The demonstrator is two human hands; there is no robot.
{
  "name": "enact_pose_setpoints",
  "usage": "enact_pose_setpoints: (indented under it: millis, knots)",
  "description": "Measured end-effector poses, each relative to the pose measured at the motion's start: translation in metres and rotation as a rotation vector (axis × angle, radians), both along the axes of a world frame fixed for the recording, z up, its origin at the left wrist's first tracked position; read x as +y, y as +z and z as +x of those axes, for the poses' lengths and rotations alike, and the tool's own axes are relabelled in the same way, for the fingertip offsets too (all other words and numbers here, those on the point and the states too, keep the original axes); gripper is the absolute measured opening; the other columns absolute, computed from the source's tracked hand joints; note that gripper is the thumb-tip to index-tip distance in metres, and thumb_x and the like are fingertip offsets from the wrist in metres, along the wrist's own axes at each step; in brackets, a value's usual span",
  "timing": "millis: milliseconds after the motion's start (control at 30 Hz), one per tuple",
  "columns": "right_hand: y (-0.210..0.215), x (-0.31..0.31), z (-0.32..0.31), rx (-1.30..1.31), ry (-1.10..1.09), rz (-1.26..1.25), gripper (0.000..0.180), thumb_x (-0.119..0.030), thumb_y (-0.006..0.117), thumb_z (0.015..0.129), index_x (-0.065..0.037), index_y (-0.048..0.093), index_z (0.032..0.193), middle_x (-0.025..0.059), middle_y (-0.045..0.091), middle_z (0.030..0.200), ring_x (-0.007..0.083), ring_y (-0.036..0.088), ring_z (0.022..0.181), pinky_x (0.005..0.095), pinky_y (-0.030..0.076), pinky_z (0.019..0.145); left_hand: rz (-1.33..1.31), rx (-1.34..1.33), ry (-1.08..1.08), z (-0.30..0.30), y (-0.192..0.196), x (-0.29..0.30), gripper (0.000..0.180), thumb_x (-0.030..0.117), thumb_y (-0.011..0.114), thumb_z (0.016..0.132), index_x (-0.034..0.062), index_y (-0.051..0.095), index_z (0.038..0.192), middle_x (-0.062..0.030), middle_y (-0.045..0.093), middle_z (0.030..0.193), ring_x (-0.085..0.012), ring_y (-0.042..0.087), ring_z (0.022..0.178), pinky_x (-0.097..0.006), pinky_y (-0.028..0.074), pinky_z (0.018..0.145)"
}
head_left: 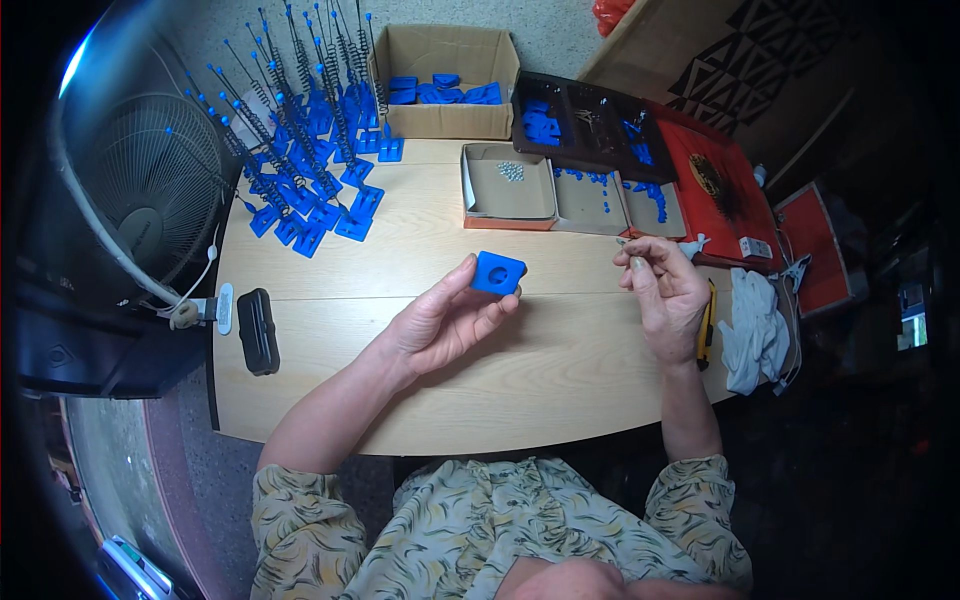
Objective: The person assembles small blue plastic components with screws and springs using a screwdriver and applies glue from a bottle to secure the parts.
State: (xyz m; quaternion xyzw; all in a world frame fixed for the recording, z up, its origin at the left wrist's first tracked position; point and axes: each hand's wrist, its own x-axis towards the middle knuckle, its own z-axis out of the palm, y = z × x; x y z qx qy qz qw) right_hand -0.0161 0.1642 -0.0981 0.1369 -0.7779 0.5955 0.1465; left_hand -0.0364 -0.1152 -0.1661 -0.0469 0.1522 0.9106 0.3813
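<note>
Patterned sleeves [330, 520] come up from the lower edge. Left hand [440, 325] holds a blue block [498, 272] with a round hole, pinched between thumb and fingers [500, 305] above the bench [400, 390]. Right hand [668, 290] has its fingers closed on a small thin metal piece [622, 242]. Far beyond the left fingers stand many finished blue bases with springs [310, 150]. Beyond the right fingers, trays [560, 200] hold loose parts, so I judge more remain.
</note>
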Motion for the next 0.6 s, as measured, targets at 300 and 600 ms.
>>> enact_pose_setpoints:
  millis: [300, 600]
  knots:
    - [0.04, 0.023, -0.025, -0.041, -0.017, 0.125, 0.017, -0.001, 0.055, 0.101, 0.005, 0.063, 0.115, 0.0096, 0.07, 0.099, 0.011, 0.067, 0.091, 0.0234, 0.054, 0.076, 0.261, -0.116, -0.008, -0.007, -0.001, -0.004, 0.057, 0.035, 0.05, 0.107, -0.0126, 0.042, 0.138, -0.0366, 0.055, 0.128, -0.0336, 0.071, 0.107, -0.032, 0.064, 0.091]
    - [0.057, 0.02, -0.035, -0.072, 0.003, 0.198, 0.016, -0.001, 0.055, 0.101, 0.005, 0.063, 0.113, 0.0087, 0.07, 0.099, 0.01, 0.067, 0.089, 0.0233, 0.054, 0.078, 0.352, -0.177, -0.059, -0.012, -0.006, -0.01, 0.058, 0.035, 0.043, 0.11, -0.0154, 0.041, 0.138, -0.0399, 0.056, 0.125, -0.0374, 0.071, 0.105, -0.034, 0.065, 0.088]
